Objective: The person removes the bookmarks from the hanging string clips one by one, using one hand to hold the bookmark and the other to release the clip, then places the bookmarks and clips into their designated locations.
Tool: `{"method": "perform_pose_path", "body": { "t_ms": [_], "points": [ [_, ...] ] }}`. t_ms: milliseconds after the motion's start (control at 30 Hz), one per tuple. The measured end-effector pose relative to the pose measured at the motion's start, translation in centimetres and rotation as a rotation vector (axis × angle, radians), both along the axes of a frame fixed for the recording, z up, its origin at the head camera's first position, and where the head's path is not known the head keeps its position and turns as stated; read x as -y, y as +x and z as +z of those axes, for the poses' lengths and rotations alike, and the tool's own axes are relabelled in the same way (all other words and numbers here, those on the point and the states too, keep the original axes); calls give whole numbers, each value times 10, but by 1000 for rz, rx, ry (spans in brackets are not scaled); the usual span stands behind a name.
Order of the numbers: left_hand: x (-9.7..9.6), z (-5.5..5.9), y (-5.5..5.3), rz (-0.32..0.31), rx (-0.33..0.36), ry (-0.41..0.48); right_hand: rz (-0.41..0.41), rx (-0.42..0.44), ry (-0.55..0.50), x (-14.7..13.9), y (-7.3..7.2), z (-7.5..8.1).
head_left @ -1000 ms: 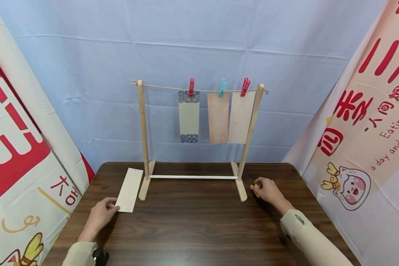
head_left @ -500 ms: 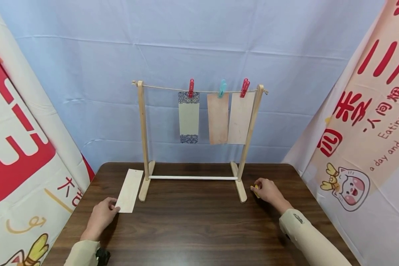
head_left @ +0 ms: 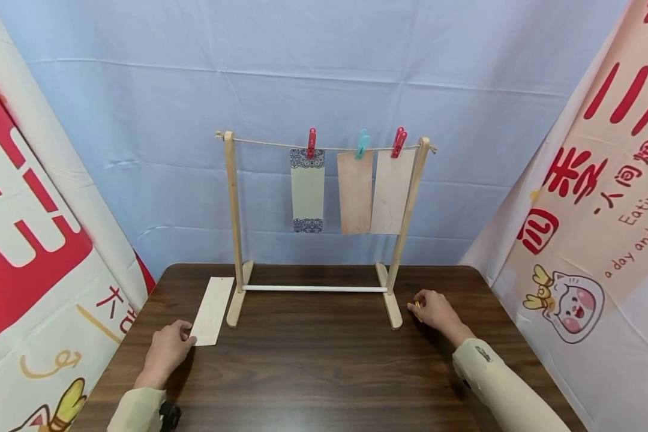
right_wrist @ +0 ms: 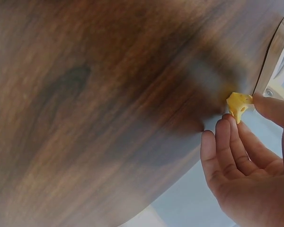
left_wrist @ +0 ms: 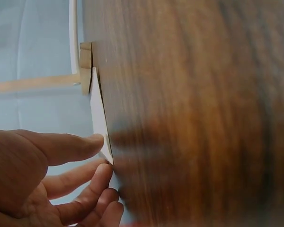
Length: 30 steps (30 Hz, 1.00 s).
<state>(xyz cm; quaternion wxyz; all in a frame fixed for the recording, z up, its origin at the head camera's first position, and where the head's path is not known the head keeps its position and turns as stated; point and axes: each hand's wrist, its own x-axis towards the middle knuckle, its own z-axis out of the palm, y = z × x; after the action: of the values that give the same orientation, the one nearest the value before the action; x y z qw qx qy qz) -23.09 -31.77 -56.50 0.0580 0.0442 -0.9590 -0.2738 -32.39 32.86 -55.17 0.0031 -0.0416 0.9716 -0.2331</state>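
My left hand (head_left: 165, 351) is at the near left corner of a pale, blank paper card (head_left: 212, 312) lying on the table. In the left wrist view the thumb lies on the edge of the card (left_wrist: 98, 113) and the fingers curl at its other side, pinching it. My right hand (head_left: 437, 312), low over the table at the right, pinches a small yellow clothespin (right_wrist: 239, 105) between thumb and fingertips. The card has a small hole near its far end.
Between the hands stands a wooden rack (head_left: 233, 210) with a string (head_left: 270, 143). Red clothespins (head_left: 311, 143) and a blue clothespin (head_left: 362, 144) hold a patterned card (head_left: 308, 192), a pinkish card (head_left: 355, 192) and a cream card (head_left: 393, 192). Its right foot (head_left: 390, 300) is near my right hand.
Both hands stay nearly still, the left at the card and the right on the yellow clothespin. The whole head view shifts slightly.
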Motion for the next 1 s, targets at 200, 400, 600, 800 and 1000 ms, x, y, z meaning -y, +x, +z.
{"method": "perform_pose_path", "body": {
  "t_ms": [200, 400, 600, 800, 1000],
  "points": [
    [-1, 2, 0, -2, -9, -8, -11, 24, -5, 0, 1, 1],
    [0, 2, 0, -1, 7, -5, -9, 19, -5, 0, 1, 1],
    [0, 4, 1, 4, 16, 0, -11, 7, -18, 2, 5, 2],
    [0, 4, 2, 0, 2, 14, -8, -43, -35, 3, 8, 7],
    [-1, 7, 4, 7, 9, 36, 27, -135, -49, 4, 8, 14]
  ]
}}
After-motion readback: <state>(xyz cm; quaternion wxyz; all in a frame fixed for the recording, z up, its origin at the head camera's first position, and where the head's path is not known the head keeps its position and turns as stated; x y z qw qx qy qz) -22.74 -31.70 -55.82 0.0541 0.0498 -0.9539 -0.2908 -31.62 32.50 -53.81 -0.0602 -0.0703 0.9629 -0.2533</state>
